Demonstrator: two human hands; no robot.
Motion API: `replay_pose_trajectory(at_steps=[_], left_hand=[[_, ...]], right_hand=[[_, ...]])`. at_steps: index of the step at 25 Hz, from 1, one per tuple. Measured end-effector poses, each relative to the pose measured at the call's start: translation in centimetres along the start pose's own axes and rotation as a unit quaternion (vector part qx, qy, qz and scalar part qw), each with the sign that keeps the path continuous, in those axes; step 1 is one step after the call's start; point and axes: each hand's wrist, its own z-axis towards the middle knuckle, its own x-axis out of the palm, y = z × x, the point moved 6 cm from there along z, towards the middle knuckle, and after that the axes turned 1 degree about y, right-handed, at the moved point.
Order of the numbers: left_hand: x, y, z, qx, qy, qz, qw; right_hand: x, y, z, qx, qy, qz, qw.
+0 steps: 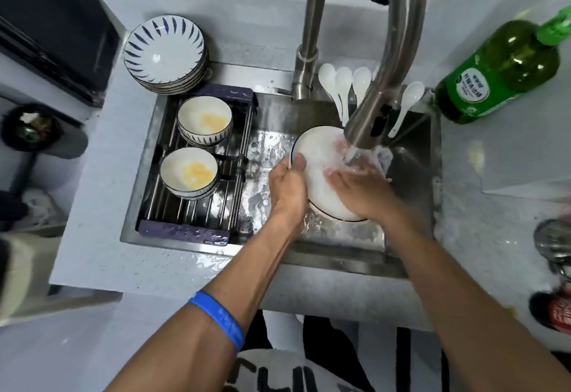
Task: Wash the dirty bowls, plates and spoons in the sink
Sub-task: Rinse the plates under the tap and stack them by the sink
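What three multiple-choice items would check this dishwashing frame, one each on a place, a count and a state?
1. Where does the stack of striped plates sit?
A. on the counter behind the sink's left corner
B. inside the rack
C. under the tap

2. How many bowl stacks with yellow residue stand on the rack?
A. one
B. two
C. four

3. What is the tap doing?
A. shut off
B. running onto the white plate
C. filling a bowl

Answers: 1 A, the stack stands outside the basin; 2 B, two stained stacks show; 3 B, water hits the plate gripped by the left hand, right hand flat on it.
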Motion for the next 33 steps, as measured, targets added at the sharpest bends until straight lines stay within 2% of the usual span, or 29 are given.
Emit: replay_pose_trajectory(at_steps=[1, 3, 5, 7, 8, 9, 10, 12, 13, 15, 16, 17, 18, 19, 22, 24, 25, 26, 28, 29, 30, 31, 33], left_hand=[[0.0, -0.7, 0.4, 0.013, -0.005, 0.006, 1.0], [0.5, -1.4, 0.5, 0.03, -0.002, 0.039, 0.999], [0.7, -1.5, 0.7, 0.032, -0.007, 0.04, 0.999], [-0.4, -1.0, 0.7, 0.04, -0.033, 0.04, 0.998], [-1.2, -0.9, 1.0, 0.038, -0.036, 0.038, 0.998], [-1.6, -1.5, 1.8, 0.027, -0.032, 0.043, 0.998], [-1.7, -1.8, 2.9, 0.012, -0.011, 0.055, 0.998], [-1.0, -2.2, 3.6, 0.009, 0.022, 0.056, 0.998], [-0.8, -2.3, 3.0, 0.033, 0.0, 0.059, 0.998], [-0.9, -1.9, 0.1, 0.053, -0.103, 0.032, 0.993], [-0.8, -1.4, -0.6, 0.056, -0.111, 0.026, 0.992], [-0.3, -1.4, -0.9, 0.055, -0.087, 0.039, 0.994], [0.6, -0.9, 0.2, 0.036, -0.036, 0.021, 0.998], [0.6, -0.6, 0.9, 0.018, -0.021, 0.017, 0.999], [1.3, 1.8, 1.3, -0.048, -0.024, -0.099, 0.994], [2.7, 4.8, 1.3, -0.099, -0.015, -0.139, 0.985], [3.2, 5.0, 1.2, -0.123, -0.003, -0.156, 0.98], [3.3, 4.4, 1.6, -0.124, 0.014, -0.158, 0.979], [3.2, 2.8, 2.0, -0.104, 0.013, -0.135, 0.985], [2.9, 1.8, 1.8, -0.08, 0.003, -0.109, 0.991], [2.6, 1.1, 1.3, -0.056, 0.001, -0.082, 0.995], [2.5, 0.8, 0.9, -0.037, 0.01, -0.067, 0.997], [2.5, -0.6, 1.1, -0.002, 0.027, -0.059, 0.998]], right_hand=[[-0.5, -0.2, 0.4, 0.014, -0.013, -0.027, 0.999], [-0.2, -0.6, 0.7, 0.008, 0.029, -0.016, 0.999], [-0.3, -0.5, 1.0, 0.011, 0.008, -0.013, 1.0], [0.0, -1.7, 0.2, 0.051, -0.066, -0.069, 0.994], [0.0, -2.7, -0.7, 0.09, -0.128, -0.046, 0.987], [-0.6, -3.8, -1.6, 0.148, -0.206, 0.045, 0.966], [-1.0, -5.4, -2.4, 0.213, -0.279, 0.189, 0.917], [-0.3, -6.4, -2.3, 0.251, -0.318, 0.457, 0.792], [0.3, -5.9, -1.6, 0.254, -0.316, 0.523, 0.75], [1.1, -5.2, -1.0, 0.275, -0.346, 0.586, 0.679], [1.4, -5.1, -1.2, 0.298, -0.321, 0.623, 0.648], [1.6, -5.2, -1.0, 0.308, -0.27, 0.648, 0.642], [1.2, -6.0, -0.7, 0.299, -0.238, 0.655, 0.652], [0.6, -6.5, -0.9, 0.286, -0.241, 0.644, 0.668], [-2.1, -5.7, -4.0, 0.258, -0.377, 0.524, 0.719], [-2.7, -5.0, -5.3, 0.252, -0.395, 0.476, 0.744], [-3.0, -5.2, -5.5, 0.242, -0.38, 0.451, 0.77], [-3.4, -5.5, -5.5, 0.229, -0.349, 0.391, 0.82], [-4.2, -5.6, -5.7, 0.204, -0.242, 0.107, 0.943], [-3.5, -4.4, -4.7, 0.158, -0.171, -0.035, 0.972], [-2.1, -2.6, -3.5, 0.079, -0.105, -0.104, 0.986], [-1.1, -1.2, -2.4, 0.031, -0.046, -0.108, 0.993], [-1.3, -0.2, -0.3, 0.001, 0.001, -0.086, 0.996]])
